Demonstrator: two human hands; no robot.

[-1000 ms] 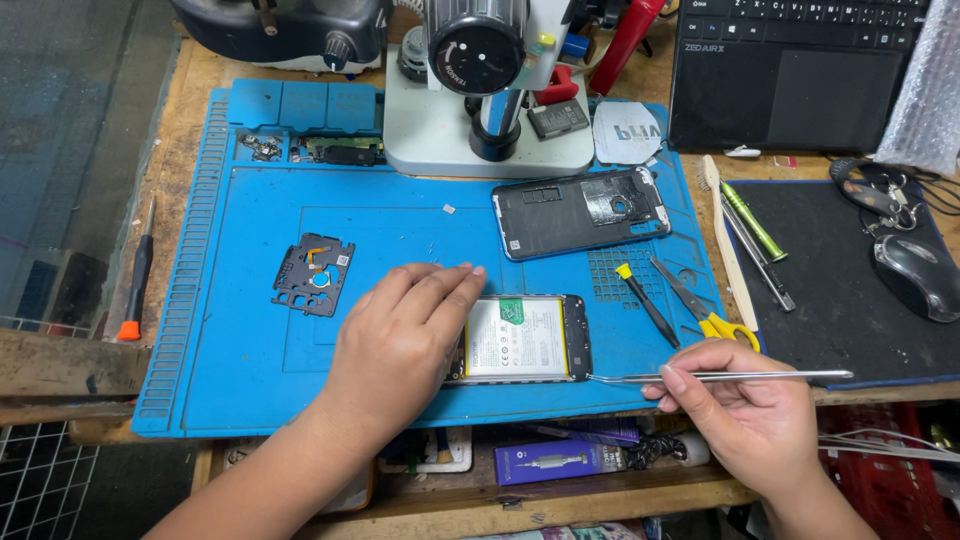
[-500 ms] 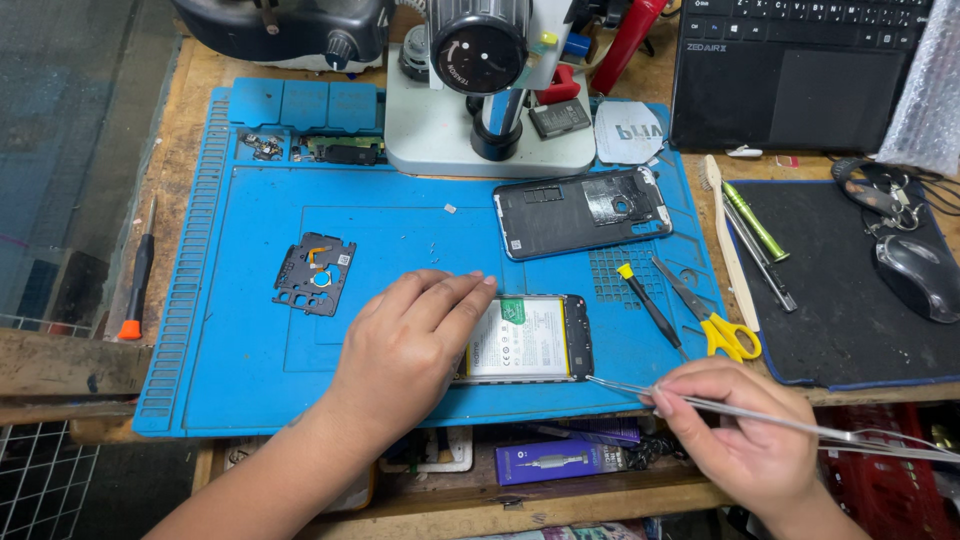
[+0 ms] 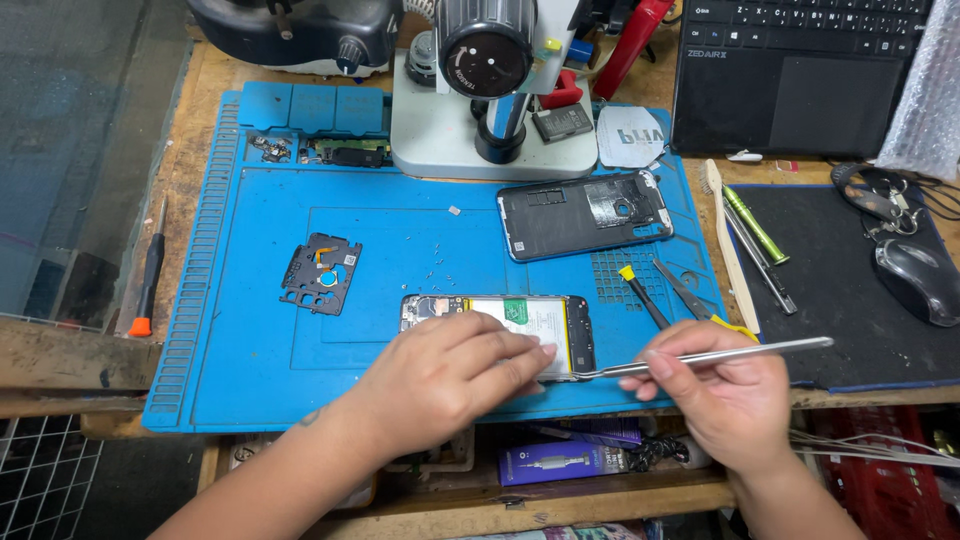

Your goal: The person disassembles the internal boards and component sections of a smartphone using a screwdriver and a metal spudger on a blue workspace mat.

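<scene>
The left hand (image 3: 450, 375) is laid flat, fingers extended, on the opened phone (image 3: 500, 322) near the mat's 6 o'clock edge; nothing is grasped, the phone only being pressed down. The right hand (image 3: 725, 385) is closed around a thin metal pry tool (image 3: 720, 356), whose tip is set at the phone's 4 o'clock corner, just beside the left fingertips (image 3: 540, 352). The phone lies face down with its battery (image 3: 525, 315) exposed. At 12 o'clock from it, the removed back cover (image 3: 585, 213) rests on the blue mat (image 3: 250, 350); at 9 o'clock lies a small black inner plate (image 3: 320, 273). At 2 o'clock from the right hand, a yellow-tipped tool (image 3: 640, 292) and tweezers (image 3: 685, 290) are placed. A microscope (image 3: 490, 90) stands at the mat's 12 o'clock edge. A laptop (image 3: 800, 70) and a mouse (image 3: 915, 280) are seen at 1 to 3 o'clock.
</scene>
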